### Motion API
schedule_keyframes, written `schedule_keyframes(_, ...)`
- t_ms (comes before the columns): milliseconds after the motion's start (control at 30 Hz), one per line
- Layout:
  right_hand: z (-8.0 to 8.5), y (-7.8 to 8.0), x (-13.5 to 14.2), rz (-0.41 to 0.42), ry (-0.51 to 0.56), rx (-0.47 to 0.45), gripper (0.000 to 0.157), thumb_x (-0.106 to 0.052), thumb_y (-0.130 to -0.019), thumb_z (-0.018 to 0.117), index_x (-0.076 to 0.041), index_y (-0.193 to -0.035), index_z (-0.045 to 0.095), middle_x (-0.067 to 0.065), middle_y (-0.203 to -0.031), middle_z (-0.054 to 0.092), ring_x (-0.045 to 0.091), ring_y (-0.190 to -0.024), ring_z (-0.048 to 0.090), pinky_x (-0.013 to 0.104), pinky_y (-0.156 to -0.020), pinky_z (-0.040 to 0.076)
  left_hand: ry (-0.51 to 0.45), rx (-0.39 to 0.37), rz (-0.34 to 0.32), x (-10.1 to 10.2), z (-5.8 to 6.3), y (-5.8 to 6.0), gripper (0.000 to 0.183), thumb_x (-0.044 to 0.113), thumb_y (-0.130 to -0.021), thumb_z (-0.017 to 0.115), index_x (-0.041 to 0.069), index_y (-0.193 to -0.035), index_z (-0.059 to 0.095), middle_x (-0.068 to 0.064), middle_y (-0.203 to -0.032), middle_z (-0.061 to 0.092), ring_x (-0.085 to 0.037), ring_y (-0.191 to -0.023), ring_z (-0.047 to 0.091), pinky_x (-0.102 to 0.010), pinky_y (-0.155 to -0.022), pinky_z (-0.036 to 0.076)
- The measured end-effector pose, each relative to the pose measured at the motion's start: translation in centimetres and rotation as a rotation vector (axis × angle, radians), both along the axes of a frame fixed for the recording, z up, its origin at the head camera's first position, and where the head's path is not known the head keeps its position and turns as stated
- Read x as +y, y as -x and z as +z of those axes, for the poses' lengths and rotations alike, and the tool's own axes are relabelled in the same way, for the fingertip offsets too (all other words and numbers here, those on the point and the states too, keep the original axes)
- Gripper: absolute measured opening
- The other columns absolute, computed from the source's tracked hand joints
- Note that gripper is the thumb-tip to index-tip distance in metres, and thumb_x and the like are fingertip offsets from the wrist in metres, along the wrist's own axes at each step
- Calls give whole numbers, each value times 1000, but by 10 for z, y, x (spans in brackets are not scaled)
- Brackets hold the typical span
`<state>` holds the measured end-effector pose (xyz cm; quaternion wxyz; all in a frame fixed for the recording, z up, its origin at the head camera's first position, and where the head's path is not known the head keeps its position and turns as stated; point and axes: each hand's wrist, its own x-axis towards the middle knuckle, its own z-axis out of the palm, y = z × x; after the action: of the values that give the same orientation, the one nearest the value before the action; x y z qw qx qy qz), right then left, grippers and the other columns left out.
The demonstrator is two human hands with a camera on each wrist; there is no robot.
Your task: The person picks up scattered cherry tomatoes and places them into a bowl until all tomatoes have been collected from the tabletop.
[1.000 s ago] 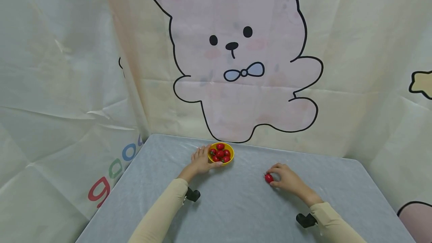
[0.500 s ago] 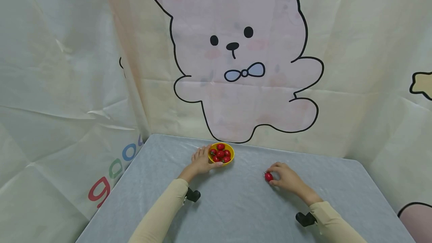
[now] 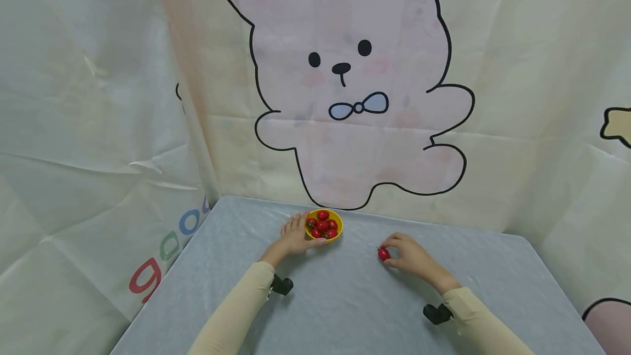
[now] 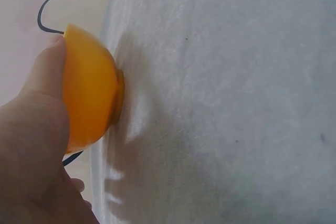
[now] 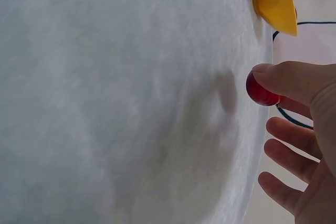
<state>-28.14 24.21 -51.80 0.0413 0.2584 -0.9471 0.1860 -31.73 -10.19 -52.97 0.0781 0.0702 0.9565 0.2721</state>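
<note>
My left hand (image 3: 294, 236) steadies a small yellow bowl (image 4: 92, 87) near the back of the table, thumb on its near rim and fingers round its left side. Several red cherry tomatoes (image 3: 322, 225) with bits of green stem lie in it. To the right of the bowl, my right hand (image 3: 413, 255) pinches one more cherry tomato (image 3: 383, 255) between thumb and index finger. Its green stem points away from the palm. In the right wrist view, this tomato (image 5: 260, 92) stands off from its shadow on the cloth, and the other three fingers are spread loosely.
A pale blue-grey cloth (image 3: 345, 300) covers the table. Behind it hangs a cream curtain (image 3: 517, 152) printed with a pink cartoon animal, close to the table's back edge. Each wrist carries a black camera mount (image 3: 282, 285).
My right hand, pinching the cherry tomato, has moved a little left and away from me, closer to the bowl. The left hand and the bowl stay in place.
</note>
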Motion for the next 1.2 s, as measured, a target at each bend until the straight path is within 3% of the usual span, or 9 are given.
schedule_keyframes(567, 20, 14, -45, 17, -13, -59, 31, -24, -82, 81, -17, -111, 73, 1, -116, 65, 21, -110, 59, 46, -98, 52, -24, 38, -9, -2, -3, 0, 105, 70, -82, 64, 18, -158, 15, -19, -164, 19, -43, -152, 13, -64, -120, 13)
schedule_keyframes(1200, 47, 31, -101, 103, -23, -2, 35, -27, -83, 79, -15, -116, 72, 5, -121, 64, 23, -111, 61, 44, -94, 55, -31, 52, -16, -1, -3, -4, 105, 69, -84, 62, 16, -159, 13, -22, -162, 21, -44, -151, 16, -64, -120, 15)
